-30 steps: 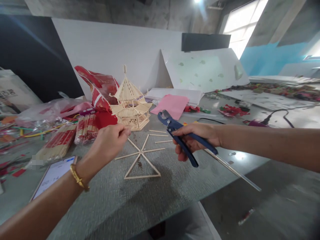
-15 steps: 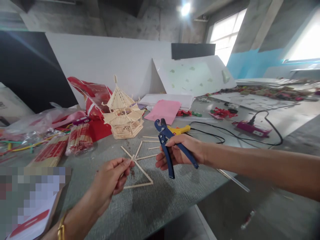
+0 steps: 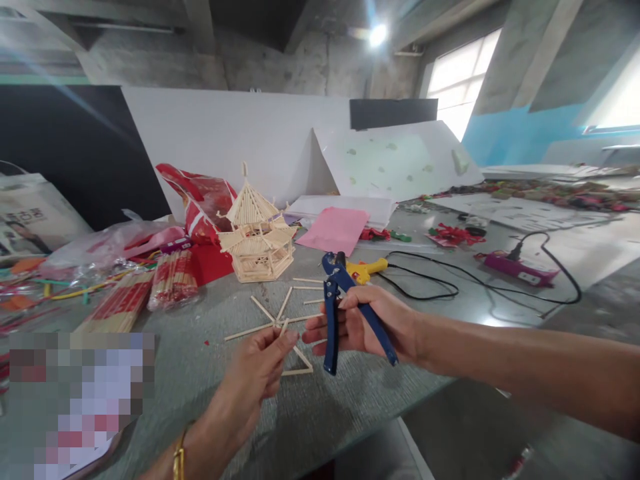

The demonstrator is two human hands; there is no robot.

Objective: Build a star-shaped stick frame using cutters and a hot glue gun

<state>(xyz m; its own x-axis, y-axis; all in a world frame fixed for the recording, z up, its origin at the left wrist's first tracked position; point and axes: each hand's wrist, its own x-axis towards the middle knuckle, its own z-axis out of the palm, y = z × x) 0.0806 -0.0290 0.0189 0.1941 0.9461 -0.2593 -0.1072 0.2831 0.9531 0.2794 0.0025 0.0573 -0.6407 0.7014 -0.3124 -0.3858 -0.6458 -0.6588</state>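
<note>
My left hand (image 3: 263,367) pinches a short wooden stick (image 3: 285,327) between thumb and fingertips, above the table. A blue-handled pipe cutter (image 3: 332,333) rests in my right hand (image 3: 387,319), its handles spread apart and its head pointing up and away. The thumb lies on the cutter near its pivot, and the fingers are loosely extended behind one handle. Beneath my hands, thin wooden sticks (image 3: 250,331) lie on the table in a spoke-like pattern, partly covered by my left hand. Behind them stands a small pagoda model (image 3: 257,257) built from sticks.
A yellow glue gun (image 3: 371,268) lies just beyond the cutter, with a black cord (image 3: 425,297). A purple power strip (image 3: 520,270) is at the right. Bundled sticks (image 3: 173,280) and plastic bags (image 3: 105,243) crowd the left. Pink paper (image 3: 335,229) lies behind.
The view has shifted, so the table contents appear slightly lower and farther right. My left hand has moved right, nearer the cutter, with the stick still pinched. My right hand keeps hold of the cutter.
</note>
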